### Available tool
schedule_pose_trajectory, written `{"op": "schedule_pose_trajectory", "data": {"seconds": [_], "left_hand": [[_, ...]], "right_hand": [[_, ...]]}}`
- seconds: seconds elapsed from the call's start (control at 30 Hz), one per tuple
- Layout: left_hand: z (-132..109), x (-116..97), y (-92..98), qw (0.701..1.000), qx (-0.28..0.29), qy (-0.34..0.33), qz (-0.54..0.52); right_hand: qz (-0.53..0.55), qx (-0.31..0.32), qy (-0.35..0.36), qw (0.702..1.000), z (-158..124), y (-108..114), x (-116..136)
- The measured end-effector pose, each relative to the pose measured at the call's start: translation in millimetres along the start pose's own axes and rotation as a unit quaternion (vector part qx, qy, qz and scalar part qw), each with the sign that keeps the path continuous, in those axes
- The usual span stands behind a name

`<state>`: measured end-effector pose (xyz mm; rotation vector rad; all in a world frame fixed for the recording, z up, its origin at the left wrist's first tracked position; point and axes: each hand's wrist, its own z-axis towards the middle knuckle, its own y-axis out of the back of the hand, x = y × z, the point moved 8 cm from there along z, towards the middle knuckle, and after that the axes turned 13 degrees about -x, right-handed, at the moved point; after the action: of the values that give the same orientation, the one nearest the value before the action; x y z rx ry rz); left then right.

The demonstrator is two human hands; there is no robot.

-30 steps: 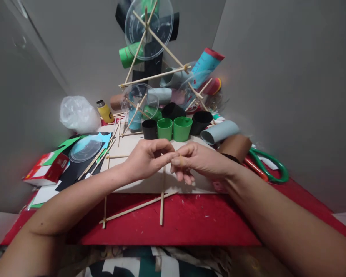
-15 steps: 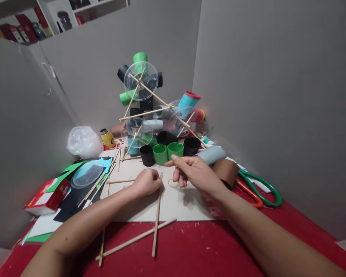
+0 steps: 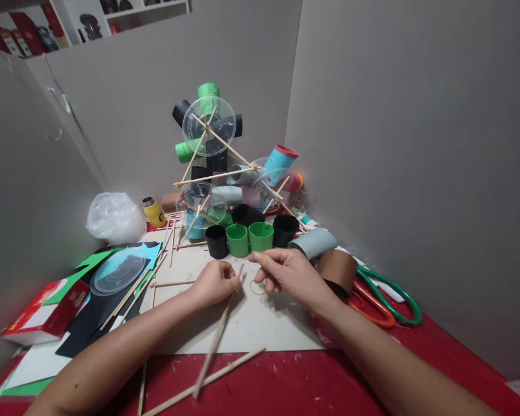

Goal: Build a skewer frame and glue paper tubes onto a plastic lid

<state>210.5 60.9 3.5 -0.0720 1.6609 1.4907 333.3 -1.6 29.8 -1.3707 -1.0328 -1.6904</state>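
Observation:
My left hand (image 3: pixel 215 282) is closed round the upper part of a thin wooden stick (image 3: pixel 212 349) that slants down toward me over the pale board (image 3: pixel 260 323). A second stick (image 3: pixel 208 381) crosses under it near the board's front edge. My right hand (image 3: pixel 286 271) is curled beside it, a rubber band (image 3: pixel 257 287) hanging from its fingers just above the board. A row of green and black paper cups (image 3: pixel 247 238) stands just beyond both hands.
A stick frame with clear plastic lids and paper tubes (image 3: pixel 212 150) rises at the back. Scissors with green and orange handles (image 3: pixel 385 300) and a brown tube (image 3: pixel 338 268) lie right. Left are a clear lid (image 3: pixel 117 270), coloured paper, a red box (image 3: pixel 43 315), a plastic bag (image 3: pixel 115 218) and a yellow bottle (image 3: pixel 153 212).
My hands have parted: the left keeps the stick, now tilted more to the left at its near end, and the right has drawn away with the rubber band. The view has tipped upward.

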Motion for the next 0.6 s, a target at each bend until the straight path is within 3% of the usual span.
{"op": "schedule_pose_trajectory", "data": {"seconds": [0.1, 0.2, 0.27, 0.47, 0.6], "left_hand": [[-8.6, -5.3, 2.9, 0.991, 0.009, 0.029, -0.13], [-19.3, -17.0, 6.1, 0.948, 0.0, 0.045, -0.316], [-25.8, -24.2, 8.2, 0.929, -0.009, 0.032, -0.368], [-36.2, -26.6, 14.9, 0.959, -0.056, 0.007, -0.278], [-38.9, -29.2, 24.4, 0.977, -0.104, -0.056, -0.18]], "right_hand": [[-0.007, -0.001, -0.015, 1.0, 0.3, -1.2, -2.9], [0.006, 0.017, -0.033, 0.999, -2.4, -6.7, -4.1], [0.026, 0.032, -0.051, 0.998, -5.1, -11.4, -4.9], [0.051, 0.084, -0.078, 0.992, -12.0, -22.9, -5.5], [0.073, 0.127, -0.093, 0.985, -15.8, -27.1, -5.5]]}}
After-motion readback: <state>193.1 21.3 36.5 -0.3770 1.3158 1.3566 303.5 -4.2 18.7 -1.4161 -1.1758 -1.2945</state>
